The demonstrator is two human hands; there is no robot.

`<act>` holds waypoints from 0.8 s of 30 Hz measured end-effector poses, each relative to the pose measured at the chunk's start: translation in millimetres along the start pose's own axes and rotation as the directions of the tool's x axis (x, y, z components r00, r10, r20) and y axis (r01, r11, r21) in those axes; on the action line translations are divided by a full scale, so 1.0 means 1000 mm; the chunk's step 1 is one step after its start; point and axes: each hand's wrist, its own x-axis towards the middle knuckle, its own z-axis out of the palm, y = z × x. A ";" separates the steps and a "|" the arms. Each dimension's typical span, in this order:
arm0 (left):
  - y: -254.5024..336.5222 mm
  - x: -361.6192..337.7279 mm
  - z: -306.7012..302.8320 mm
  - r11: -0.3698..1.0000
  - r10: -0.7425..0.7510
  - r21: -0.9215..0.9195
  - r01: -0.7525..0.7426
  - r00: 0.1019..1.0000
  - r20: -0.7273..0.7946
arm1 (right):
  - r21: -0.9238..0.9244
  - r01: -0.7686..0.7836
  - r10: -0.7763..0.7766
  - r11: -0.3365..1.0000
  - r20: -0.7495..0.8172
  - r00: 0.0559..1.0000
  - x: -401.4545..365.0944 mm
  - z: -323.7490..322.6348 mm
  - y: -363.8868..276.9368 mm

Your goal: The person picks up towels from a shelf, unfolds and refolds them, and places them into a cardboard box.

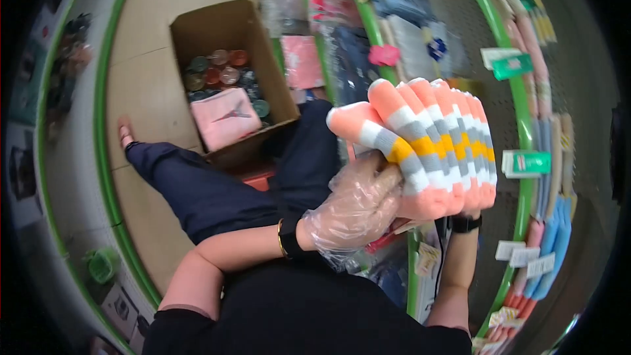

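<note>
A stack of striped socks [430, 144] in peach, white, grey and yellow is held up in front of my chest. My left hand [358, 204], in a clear plastic glove, has its fingers bent round the near-left edge of the stack, at the first sock. Below and behind the socks is my right hand [468, 213]; only a sliver of it shows above the black wristband, and its fingers are hidden. The stack rests against that hand, with the socks fanned out to the right.
Between my legs stands an open cardboard box [284, 95] with several round clear-lidded containers [229, 75] and a pink folded item [225, 118]. Green-edged shelves [522, 204] with packaged goods and tags flank me. A green basket [102, 264] sits at left.
</note>
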 end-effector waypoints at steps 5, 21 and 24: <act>-0.035 -0.006 -0.071 0.948 -0.318 -0.061 0.313 0.918 -0.239 | 0.154 0.068 -0.070 0.986 0.009 0.997 0.019 0.039 -0.040; -0.330 -0.038 -0.236 0.884 -0.463 -0.299 0.360 0.586 -0.665 | 0.505 0.303 -0.297 0.808 -0.093 0.950 0.286 0.224 -0.139; -0.373 -0.011 -0.247 0.875 -0.475 -0.348 0.335 0.462 -0.749 | 0.534 0.334 -0.332 0.777 -0.103 0.938 0.345 0.250 -0.154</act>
